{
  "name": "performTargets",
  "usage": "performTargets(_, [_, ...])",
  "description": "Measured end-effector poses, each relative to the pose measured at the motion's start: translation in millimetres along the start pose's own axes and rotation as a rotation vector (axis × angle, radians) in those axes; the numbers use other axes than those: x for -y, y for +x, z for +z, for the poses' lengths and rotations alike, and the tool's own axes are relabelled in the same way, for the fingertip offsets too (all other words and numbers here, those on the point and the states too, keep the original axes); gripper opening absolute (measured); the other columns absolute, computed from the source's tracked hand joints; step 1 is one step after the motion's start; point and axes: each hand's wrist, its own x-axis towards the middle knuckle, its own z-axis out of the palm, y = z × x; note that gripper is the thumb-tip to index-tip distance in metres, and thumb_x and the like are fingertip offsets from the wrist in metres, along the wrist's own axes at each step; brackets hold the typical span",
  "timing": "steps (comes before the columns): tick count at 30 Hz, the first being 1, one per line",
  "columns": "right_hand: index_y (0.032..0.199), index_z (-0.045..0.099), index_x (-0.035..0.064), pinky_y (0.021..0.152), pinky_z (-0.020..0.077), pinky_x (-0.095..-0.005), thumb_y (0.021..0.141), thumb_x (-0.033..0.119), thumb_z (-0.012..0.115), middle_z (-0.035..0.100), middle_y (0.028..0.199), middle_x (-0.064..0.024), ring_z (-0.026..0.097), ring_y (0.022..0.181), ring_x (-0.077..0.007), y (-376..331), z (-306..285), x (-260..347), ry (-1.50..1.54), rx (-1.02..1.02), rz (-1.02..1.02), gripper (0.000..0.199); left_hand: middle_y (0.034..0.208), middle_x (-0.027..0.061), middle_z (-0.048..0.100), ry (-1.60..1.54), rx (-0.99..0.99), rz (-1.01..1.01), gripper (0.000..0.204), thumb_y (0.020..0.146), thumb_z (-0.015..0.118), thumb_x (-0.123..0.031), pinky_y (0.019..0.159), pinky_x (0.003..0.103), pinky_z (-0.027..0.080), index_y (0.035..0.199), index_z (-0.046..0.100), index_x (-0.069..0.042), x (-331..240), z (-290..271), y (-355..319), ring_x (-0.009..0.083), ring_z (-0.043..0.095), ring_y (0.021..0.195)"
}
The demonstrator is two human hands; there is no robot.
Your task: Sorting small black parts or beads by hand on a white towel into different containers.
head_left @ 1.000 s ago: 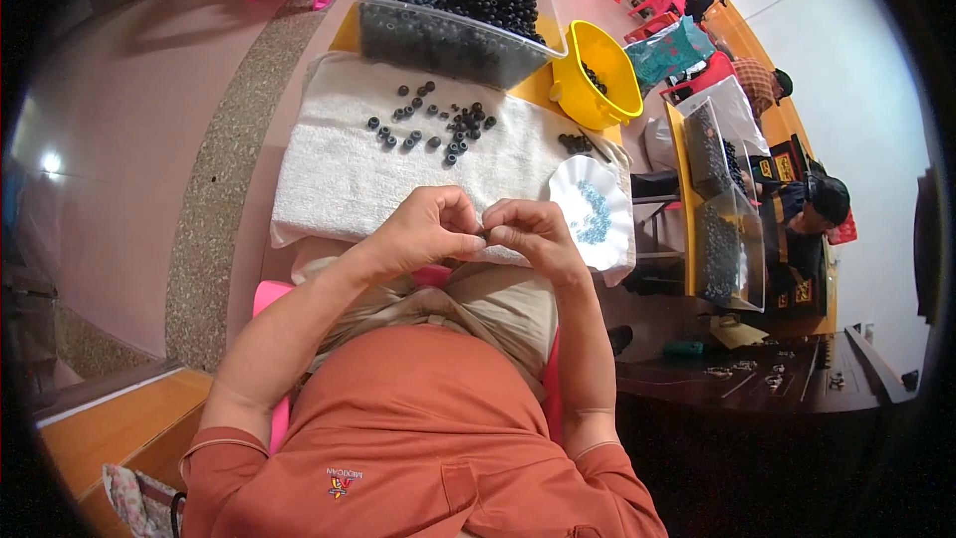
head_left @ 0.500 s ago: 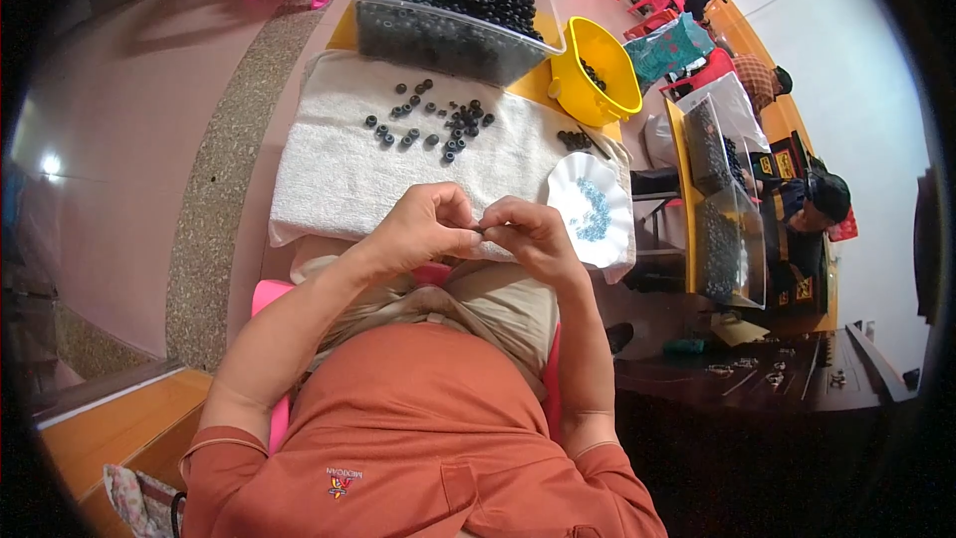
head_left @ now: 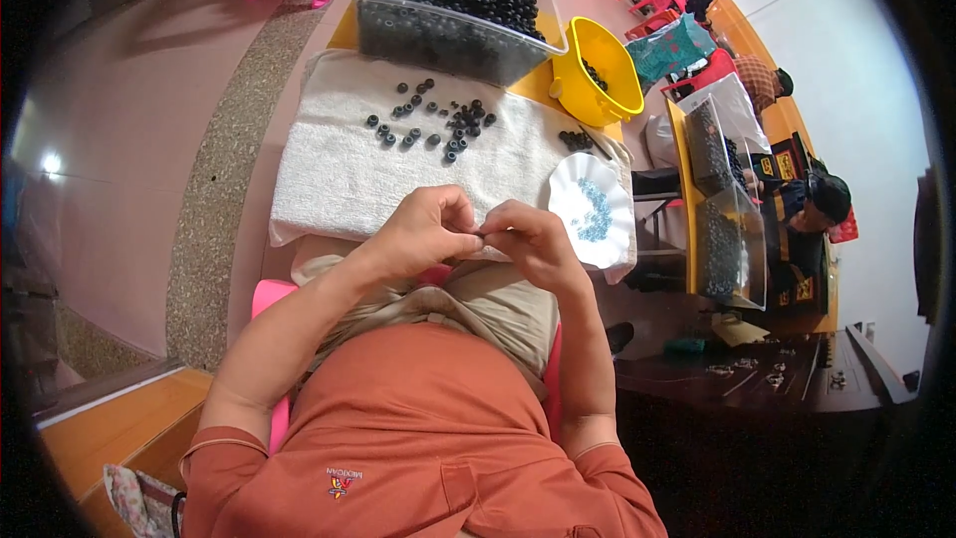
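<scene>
Big clear bin (head_left: pixel 448 35) of black beads is sitting at the far end of the table (head_left: pixel 543 88), white towel (head_left: pixel 339 174) in front with loose black beads (head_left: pixel 438 120) scattered on it. Left hand (head_left: pixel 423 231) and right hand (head_left: pixel 528 244) are meeting fingertip to fingertip over the towel's near edge, both pinching something too tiny to make out.

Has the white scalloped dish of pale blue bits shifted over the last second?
No. The white dish sits as before at the white towel's right end, below the yellow funnel.
</scene>
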Motion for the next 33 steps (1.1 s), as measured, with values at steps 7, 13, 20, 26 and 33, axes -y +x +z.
performTargets(7, [0.098, 0.064, -0.0043, 0.077, 0.0481, -0.0268, 0.089, -0.005, 0.064, 0.064, 0.095, -0.0081, 0.060, 0.090, -0.0143, 4, 4, -6, 0.085, -0.042, -0.054, 0.009, 0.082, 0.0045, 0.065, -0.210, 0.041, -0.044, 0.017, 0.079, 0.072, 0.004, 0.065, 0.025, 0.055, 0.087, 0.057, -0.002, 1, -5, 0, 0.0114, 0.065, 0.073])
performTargets(13, [0.100, 0.065, -0.0001, 0.075, 0.0492, -0.0279, 0.087, -0.005, 0.065, 0.064, 0.094, -0.0094, 0.062, 0.087, -0.0181, 6, 15, -10, -0.022, -0.187, -0.165, 0.014, 0.083, 0.0046, 0.066, -0.361, -0.007, -0.095, 0.016, 0.083, 0.072, 0.001, 0.068, 0.025, 0.057, 0.088, 0.057, -0.003, 1, -8, -1, 0.0111, 0.066, 0.074])
performTargets(20, [0.101, 0.065, -0.0010, 0.072, 0.0498, -0.0264, 0.083, -0.010, 0.064, 0.066, 0.092, -0.0119, 0.064, 0.084, -0.0195, 13, 21, -7, -0.310, -0.280, -0.363, 0.020, 0.082, 0.0048, 0.066, -0.384, -0.043, -0.099, 0.017, 0.083, 0.072, -0.001, 0.065, 0.025, 0.056, 0.088, 0.057, -0.004, 4, -11, 1, 0.0108, 0.065, 0.073])
performTargets(26, [0.097, 0.068, 0.0031, 0.067, 0.0549, -0.0304, 0.078, -0.005, 0.072, 0.070, 0.089, -0.0119, 0.070, 0.078, -0.0240, 13, 21, -9, -0.358, -0.381, -0.385, 0.021, 0.082, 0.0050, 0.066, -0.348, -0.052, -0.102, 0.017, 0.083, 0.073, -0.002, 0.064, 0.025, 0.054, 0.088, 0.057, -0.004, 2, -10, 1, 0.0111, 0.064, 0.072])
performTargets(33, [0.101, 0.067, 0.0023, 0.067, 0.0550, -0.0319, 0.077, -0.006, 0.071, 0.071, 0.088, -0.0150, 0.070, 0.077, -0.0278, 10, 26, -5, -0.611, -0.422, -0.456, 0.026, 0.082, 0.0048, 0.066, -0.371, -0.076, -0.081, 0.017, 0.084, 0.073, -0.004, 0.065, 0.025, 0.055, 0.088, 0.057, -0.005, 8, -10, 3, 0.0110, 0.065, 0.073])
